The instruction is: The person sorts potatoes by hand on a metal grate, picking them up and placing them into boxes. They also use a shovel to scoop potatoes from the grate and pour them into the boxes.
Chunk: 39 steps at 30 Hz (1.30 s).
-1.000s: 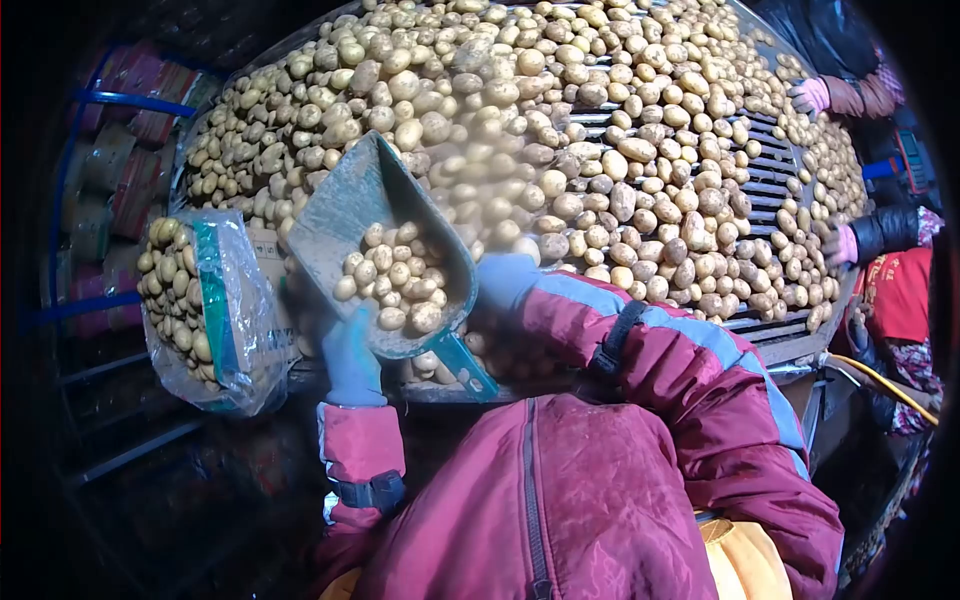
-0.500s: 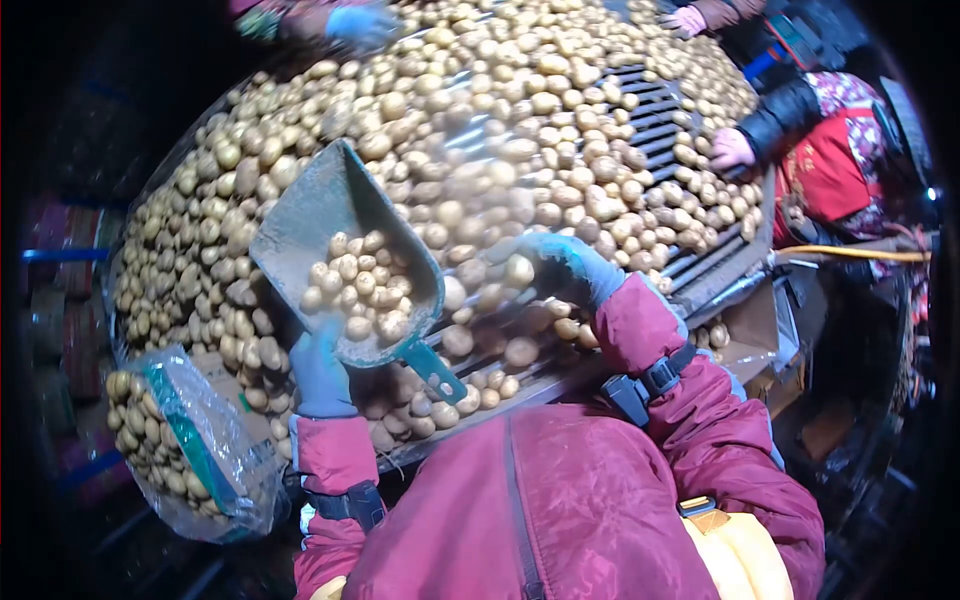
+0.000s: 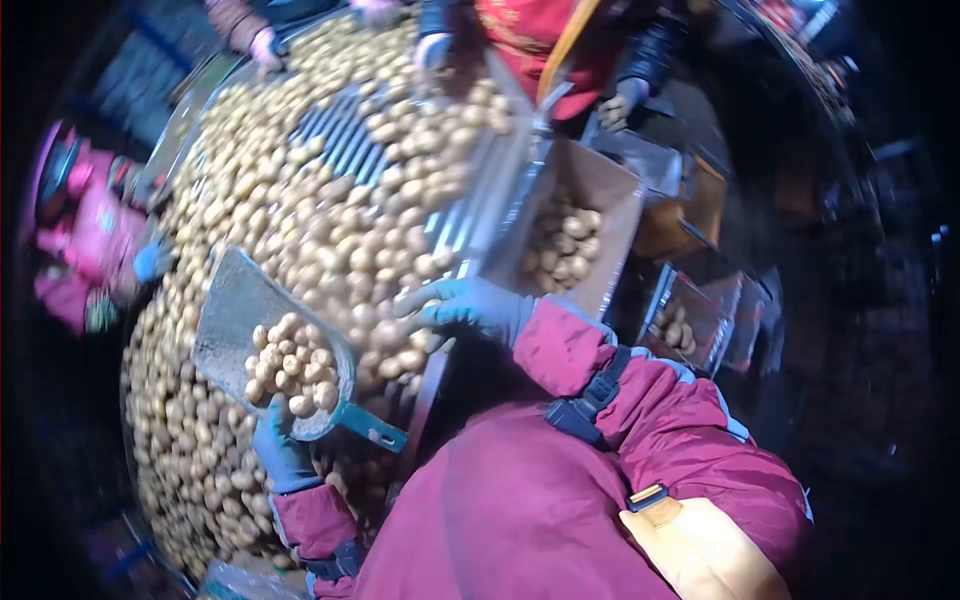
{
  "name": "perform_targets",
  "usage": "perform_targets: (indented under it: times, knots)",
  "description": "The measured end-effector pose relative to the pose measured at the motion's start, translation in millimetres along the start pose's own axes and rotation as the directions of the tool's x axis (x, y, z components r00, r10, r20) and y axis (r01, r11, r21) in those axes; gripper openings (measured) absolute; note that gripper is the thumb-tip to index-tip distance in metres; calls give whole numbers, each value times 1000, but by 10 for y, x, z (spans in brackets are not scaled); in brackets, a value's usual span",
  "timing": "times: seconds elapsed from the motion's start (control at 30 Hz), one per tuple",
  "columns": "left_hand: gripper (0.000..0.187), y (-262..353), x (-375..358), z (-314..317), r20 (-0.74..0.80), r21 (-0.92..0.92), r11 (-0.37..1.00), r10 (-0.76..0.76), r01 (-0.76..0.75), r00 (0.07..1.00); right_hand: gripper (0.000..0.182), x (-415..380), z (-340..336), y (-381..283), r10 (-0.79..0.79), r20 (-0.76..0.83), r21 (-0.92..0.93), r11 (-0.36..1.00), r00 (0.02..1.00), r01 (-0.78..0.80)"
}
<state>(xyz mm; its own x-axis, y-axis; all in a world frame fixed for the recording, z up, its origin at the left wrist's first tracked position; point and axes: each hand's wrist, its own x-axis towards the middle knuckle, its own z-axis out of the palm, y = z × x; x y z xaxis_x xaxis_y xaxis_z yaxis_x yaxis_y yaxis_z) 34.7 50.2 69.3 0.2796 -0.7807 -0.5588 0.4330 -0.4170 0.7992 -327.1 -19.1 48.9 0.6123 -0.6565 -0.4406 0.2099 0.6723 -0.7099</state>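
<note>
A scoop [image 3: 232, 312] with a green handle lies tilted over the heap of potatoes [image 3: 190, 420]. Several small potatoes [image 3: 292, 362] are gathered in its lower part. My left hand [image 3: 283, 455], in a blue-grey glove, is closed on the scoop's near edge, left of the handle; its thumb shows inside the rim. Reaching over the heap right of the scoop, my right hand [image 3: 475, 304] wears the same kind of glove. Its fingers are stretched out and somewhat apart, close to potatoes, with nothing visible in them.
A slatted grate [image 3: 345, 135] shows between the potatoes. Right of the table stand a cardboard box [image 3: 618, 215] with potatoes inside and a plastic-lined crate [image 3: 715, 320]. Other people work around the far side, one in a red apron [image 3: 530, 45], another in pink [image 3: 100, 235].
The view has swung to the right, bringing the boxes into sight. My left hand keeps hold of the scoop. My right hand's fingers are now more stretched out.
</note>
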Motion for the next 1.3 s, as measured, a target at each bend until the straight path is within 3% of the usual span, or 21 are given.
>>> perform_targets:
  times: [0.03,0.1,0.13,0.17,0.27,0.37,0.4,0.5,0.53,0.6,0.63,0.7,0.8,0.9,0.97,1.07,1.1,1.2,1.23,1.27,1.3]
  knots:
    - [38,-30,24,170,-15,38,999,-24,25,1000,43,-191,-66,-24,-77,-55,-34,997,996,75]
    - [35,-195,150,464,103,104,994,-35,24,994,39,-697,-331,-3,51,-212,59,997,976,-40]
    - [32,-311,280,444,134,210,977,10,-38,991,40,-764,-559,205,7,-176,140,990,984,18]
    - [31,-127,212,935,119,194,977,-114,89,986,41,-883,-838,33,42,-153,268,963,987,0]
    - [31,-336,227,1243,220,279,960,-86,22,972,45,-1404,-900,37,3,-344,233,969,939,82]
    - [33,-441,137,1589,284,291,956,-115,29,952,48,-1790,-989,259,-110,-449,313,910,887,271]
    - [33,-281,77,2049,240,343,934,-192,102,952,45,-2003,-1207,-44,-31,-496,364,900,868,240]
    - [32,-476,170,2228,336,425,904,-202,43,920,39,-2442,-1268,216,-6,-638,369,876,770,312]
    - [30,-569,216,2214,405,461,885,-149,-61,902,38,-2556,-1274,318,-44,-681,310,887,731,343]
    - [28,-590,102,2417,433,394,919,-198,13,879,40,-2769,-1185,354,94,-750,355,893,655,278]
    - [27,-493,29,2766,366,470,883,-187,-7,912,42,-2993,-1260,23,234,-758,428,883,609,194]
    - [26,-444,-62,2852,299,555,830,-254,48,920,48,-3108,-1346,456,294,-778,443,883,555,153]
    - [24,-528,-72,2835,439,573,798,-109,-185,892,52,-3325,-1465,893,326,-804,462,869,497,177]
    - [22,-422,-338,3237,276,434,898,-217,80,936,48,-3703,-1483,820,378,-788,506,848,485,160]
    - [22,-475,-244,3104,293,464,883,-228,70,928,45,-3715,-1446,1027,413,-754,543,830,510,131]
    - [25,-577,-13,2873,318,493,868,-241,57,917,41,-3637,-1406,1358,342,-779,532,805,526,264]
    - [28,-522,15,2961,306,522,850,-267,73,914,41,-3739,-1415,1157,357,-779,550,784,515,288]
    - [33,-555,140,2816,325,566,824,-258,31,910,33,-3891,-1689,1163,422,-851,520,765,313,380]
    - [33,-536,149,2793,327,577,816,-253,20,910,28,-4061,-1808,1100,381,-908,418,791,176,446]
    - [31,-521,98,2846,313,531,846,-244,44,918,24,-4344,-2168,1291,434,-898,426,814,74,395]
    - [29,-504,3,2959,296,481,874,-233,67,926,20,-4682,-2333,1267,154,-974,86,930,-165,357]
